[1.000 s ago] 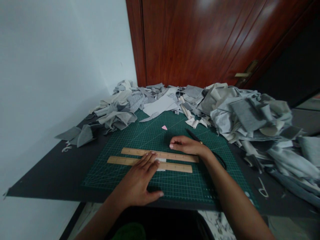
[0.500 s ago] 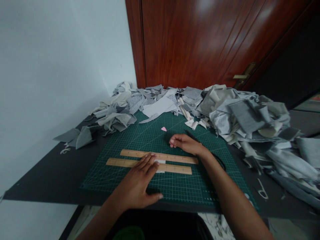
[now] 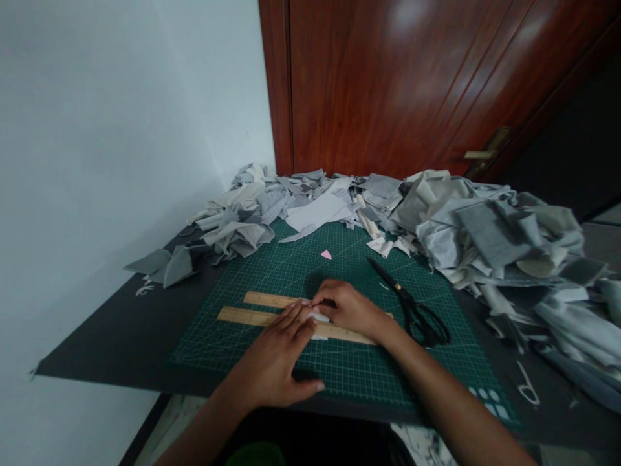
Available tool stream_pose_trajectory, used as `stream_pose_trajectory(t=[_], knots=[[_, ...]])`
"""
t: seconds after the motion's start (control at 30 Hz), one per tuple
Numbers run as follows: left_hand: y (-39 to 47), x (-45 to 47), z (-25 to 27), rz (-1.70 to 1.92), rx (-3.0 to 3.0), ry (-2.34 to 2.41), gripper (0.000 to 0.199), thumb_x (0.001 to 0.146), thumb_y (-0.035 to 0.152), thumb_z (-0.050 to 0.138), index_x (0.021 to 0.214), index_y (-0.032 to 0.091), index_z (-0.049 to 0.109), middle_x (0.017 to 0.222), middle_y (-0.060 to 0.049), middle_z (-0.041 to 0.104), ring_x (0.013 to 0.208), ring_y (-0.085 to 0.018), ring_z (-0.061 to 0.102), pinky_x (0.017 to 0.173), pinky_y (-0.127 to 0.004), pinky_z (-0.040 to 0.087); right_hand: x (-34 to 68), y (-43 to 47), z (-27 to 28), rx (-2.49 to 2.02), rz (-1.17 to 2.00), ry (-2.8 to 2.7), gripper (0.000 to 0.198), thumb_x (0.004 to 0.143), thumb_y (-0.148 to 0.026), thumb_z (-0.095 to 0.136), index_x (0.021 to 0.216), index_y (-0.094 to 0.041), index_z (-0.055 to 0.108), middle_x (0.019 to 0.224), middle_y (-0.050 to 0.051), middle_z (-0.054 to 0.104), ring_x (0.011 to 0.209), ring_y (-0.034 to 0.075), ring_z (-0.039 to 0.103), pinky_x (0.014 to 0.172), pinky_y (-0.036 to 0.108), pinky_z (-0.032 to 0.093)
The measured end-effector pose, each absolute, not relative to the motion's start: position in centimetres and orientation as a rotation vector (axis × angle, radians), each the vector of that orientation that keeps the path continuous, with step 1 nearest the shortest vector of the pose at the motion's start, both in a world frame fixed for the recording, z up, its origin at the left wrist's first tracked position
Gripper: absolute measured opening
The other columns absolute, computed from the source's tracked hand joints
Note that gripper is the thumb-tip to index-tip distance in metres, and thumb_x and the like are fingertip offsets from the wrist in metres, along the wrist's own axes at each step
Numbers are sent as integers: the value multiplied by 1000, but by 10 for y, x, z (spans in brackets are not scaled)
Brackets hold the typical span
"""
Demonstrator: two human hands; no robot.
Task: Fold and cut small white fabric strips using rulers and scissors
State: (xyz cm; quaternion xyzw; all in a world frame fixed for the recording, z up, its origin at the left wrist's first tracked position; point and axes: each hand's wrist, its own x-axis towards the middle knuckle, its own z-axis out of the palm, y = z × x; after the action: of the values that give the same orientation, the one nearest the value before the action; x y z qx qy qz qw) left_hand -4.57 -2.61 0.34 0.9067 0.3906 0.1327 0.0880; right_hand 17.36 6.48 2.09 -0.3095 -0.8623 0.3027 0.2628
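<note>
On rulers [image 3: 252, 309]: right hand [image 3: 347, 307] arrived, pinching white scrap [image 3: 317, 317]; left hand [image 3: 276, 359] flat, fingers spread.

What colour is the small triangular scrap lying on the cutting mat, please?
Pink; the small triangular scrap shows best in the head view, on the cutting mat.

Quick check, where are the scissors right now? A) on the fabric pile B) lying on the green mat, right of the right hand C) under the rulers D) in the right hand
B: the scissors lie flat on the green mat, untouched, just right of the right hand, which rests on the rulers.
</note>
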Motion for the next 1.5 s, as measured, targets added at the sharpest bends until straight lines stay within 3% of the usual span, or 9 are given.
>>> stream_pose_trajectory(t=[0.47,1.0,1.4,1.5], knots=[[-27,-46,2,407,2702,1156,91,76,58,77,147,9,47,161,-26,36,152,-42,30,122,-60,33,169,65,18,-956,903,-2318,18,87,-1,69,82,-18,74,84,1,63,78,14,62,72,25,45],[-28,-47,3,455,2681,1147,92,74,54,79,149,12,46,162,-23,36,152,-41,31,122,-59,32,166,59,26,-1029,702,-2443,14,89,-6,69,85,-17,76,86,4,68,84,17,65,78,27,45],[-25,-50,3,645,2589,1122,64,94,43,68,150,21,48,161,-15,42,152,-35,33,122,-58,34,149,50,56,-1431,450,-2560,16,89,-13,67,87,-24,78,96,5,79,100,24,68,90,37,38],[-23,-50,0,826,2556,1196,42,102,29,56,144,24,54,158,-10,46,150,-32,37,121,-56,37,150,51,57,-1438,506,-2541,17,88,-12,67,85,-24,78,94,4,79,99,23,68,90,36,37]])
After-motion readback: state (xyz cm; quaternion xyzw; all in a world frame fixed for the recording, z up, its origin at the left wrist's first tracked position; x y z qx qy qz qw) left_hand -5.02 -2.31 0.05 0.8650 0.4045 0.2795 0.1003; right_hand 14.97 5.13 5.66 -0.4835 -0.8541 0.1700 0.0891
